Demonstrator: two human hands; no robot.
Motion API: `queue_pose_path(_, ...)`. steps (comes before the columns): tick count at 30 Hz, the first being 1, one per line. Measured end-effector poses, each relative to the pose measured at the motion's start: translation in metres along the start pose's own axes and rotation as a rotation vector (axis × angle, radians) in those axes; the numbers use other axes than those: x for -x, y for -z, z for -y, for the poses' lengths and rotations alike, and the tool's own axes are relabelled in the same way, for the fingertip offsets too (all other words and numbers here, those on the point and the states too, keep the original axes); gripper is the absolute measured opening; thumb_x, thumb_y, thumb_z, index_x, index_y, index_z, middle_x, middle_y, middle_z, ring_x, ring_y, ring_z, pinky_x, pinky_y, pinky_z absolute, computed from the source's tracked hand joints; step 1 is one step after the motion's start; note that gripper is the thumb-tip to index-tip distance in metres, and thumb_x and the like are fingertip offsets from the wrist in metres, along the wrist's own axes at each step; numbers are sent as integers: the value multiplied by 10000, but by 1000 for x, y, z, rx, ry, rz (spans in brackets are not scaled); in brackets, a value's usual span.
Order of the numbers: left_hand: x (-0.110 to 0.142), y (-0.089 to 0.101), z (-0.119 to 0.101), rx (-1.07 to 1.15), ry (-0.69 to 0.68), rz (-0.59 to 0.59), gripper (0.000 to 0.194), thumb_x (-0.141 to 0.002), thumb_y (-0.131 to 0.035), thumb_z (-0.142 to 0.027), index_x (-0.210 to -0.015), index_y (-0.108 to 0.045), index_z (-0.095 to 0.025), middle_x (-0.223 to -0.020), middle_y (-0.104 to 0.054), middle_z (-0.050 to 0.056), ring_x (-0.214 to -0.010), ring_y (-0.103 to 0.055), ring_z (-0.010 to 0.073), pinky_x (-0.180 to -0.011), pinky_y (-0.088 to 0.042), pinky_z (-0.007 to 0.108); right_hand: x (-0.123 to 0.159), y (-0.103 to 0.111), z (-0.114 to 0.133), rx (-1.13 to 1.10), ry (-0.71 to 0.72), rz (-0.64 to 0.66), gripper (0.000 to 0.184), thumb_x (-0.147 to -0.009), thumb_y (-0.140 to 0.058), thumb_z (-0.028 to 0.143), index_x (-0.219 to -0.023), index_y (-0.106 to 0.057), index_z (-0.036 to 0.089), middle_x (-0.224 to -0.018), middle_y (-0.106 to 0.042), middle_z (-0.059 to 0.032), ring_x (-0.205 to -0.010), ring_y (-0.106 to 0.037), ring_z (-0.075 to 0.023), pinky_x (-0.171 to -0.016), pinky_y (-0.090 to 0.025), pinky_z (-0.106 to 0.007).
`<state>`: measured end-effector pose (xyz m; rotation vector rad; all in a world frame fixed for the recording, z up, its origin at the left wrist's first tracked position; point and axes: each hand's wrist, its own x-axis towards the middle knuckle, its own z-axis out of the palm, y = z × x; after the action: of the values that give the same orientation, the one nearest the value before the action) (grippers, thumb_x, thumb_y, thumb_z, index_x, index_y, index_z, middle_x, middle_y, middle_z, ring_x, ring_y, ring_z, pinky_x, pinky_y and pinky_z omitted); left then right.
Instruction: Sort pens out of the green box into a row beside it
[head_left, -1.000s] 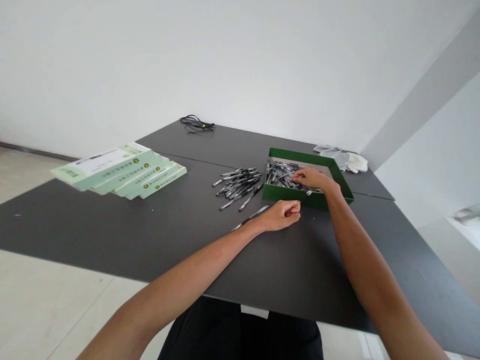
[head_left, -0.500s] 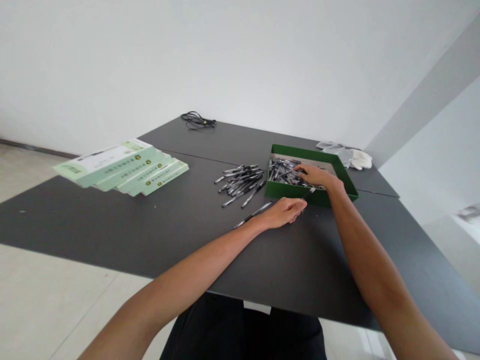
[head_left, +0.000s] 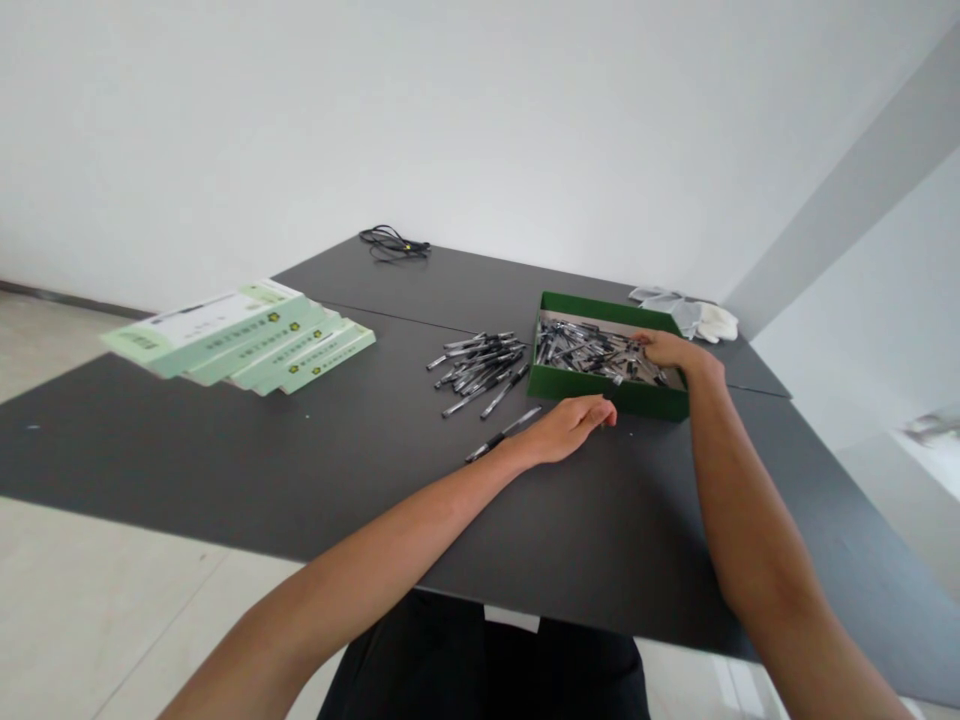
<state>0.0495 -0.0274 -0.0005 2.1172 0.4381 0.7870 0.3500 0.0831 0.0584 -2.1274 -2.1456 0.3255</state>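
A green open box [head_left: 607,393] on the dark table holds many clear pens with black grips [head_left: 589,350]. Inside the box's right end is my right hand [head_left: 671,350], fingers bent together among the pens; what they grip, if anything, is hidden. My left hand [head_left: 571,425] rests on the table before the box's front wall, its fingers closed around a pen [head_left: 617,380], of which only the end shows. Beside my left wrist lies a single pen [head_left: 502,434]. A loose pile of similar pens [head_left: 480,366] is spread left of the box.
Several light green cartons [head_left: 247,335] lie overlapped at the left of the table. A coiled black cable [head_left: 394,243] is at the back edge by the wall. White gloves [head_left: 712,321] lie behind the box on the right.
My right hand has shifted right within the box, showing more of the pens there. The left hand stays nearly in place.
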Motion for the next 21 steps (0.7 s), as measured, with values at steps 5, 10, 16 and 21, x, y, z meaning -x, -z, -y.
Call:
queue_pose_path(5,-1,-1,1,-21,-25,-22,464,-1116,-313,-475,-1182,-663,-177,-1059,-671,74,-1029,-626,205,-971,-450,308,-2,-8,-7,76,-97,18,571,-761,-623,53,-1308,-752,157,-1357,-719,-142,-1193,-705,-286,-1023,-522,-306)
queue_pose_path(10,-1,-3,3,-15,-49,-7,355,-1101,-400,-402,-1197,-656,-176,-1123,-688,84,-1049,-637,208,-962,-465,305,0,-11,8,119,-75,-67,497,-820,-635,108,-1300,-757,148,-1237,-767,-136,-1064,-732,-257,-938,-529,-280)
queue_pose_path(16,-1,-4,3,-46,-89,14,355,-1098,-410,-392,-1181,-673,-168,-1062,-681,83,-992,-639,206,-941,-465,308,2,-13,22,155,19,-65,383,-874,-684,236,-1239,-789,180,-1016,-798,-92,-870,-710,-208,-797,-525,-251)
queue_pose_path(21,-1,-4,3,-52,-85,35,372,-1094,-420,-420,-1192,-687,-180,-1021,-666,75,-960,-634,200,-924,-469,298,2,-14,18,151,-21,-15,307,-857,-733,257,-1151,-817,228,-975,-793,-60,-796,-689,-182,-706,-512,-241)
